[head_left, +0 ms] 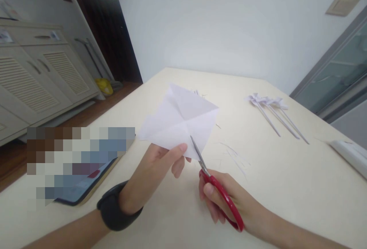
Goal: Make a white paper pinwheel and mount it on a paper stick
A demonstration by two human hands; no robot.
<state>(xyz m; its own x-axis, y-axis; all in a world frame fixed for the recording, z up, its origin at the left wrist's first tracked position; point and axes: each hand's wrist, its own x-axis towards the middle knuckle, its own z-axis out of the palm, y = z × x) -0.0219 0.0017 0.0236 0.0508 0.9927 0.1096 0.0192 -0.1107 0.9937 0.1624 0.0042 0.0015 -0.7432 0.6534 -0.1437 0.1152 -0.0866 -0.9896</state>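
Working over a cream desk [286,172], tablet [83,188] lying at the left edge. Holding a creased white paper square [179,121] above the desk, left hand [156,168] grip pinched on its near corner. Cutting into that corner with red scissors [219,191], right hand [226,199] grip closed through the handles. Paper pinwheels [269,105] lying well apart at far right.

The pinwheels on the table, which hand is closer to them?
Right. The right hand, holding red scissors, is below and left of the pinwheels. The left hand, holding the paper, is farther left.
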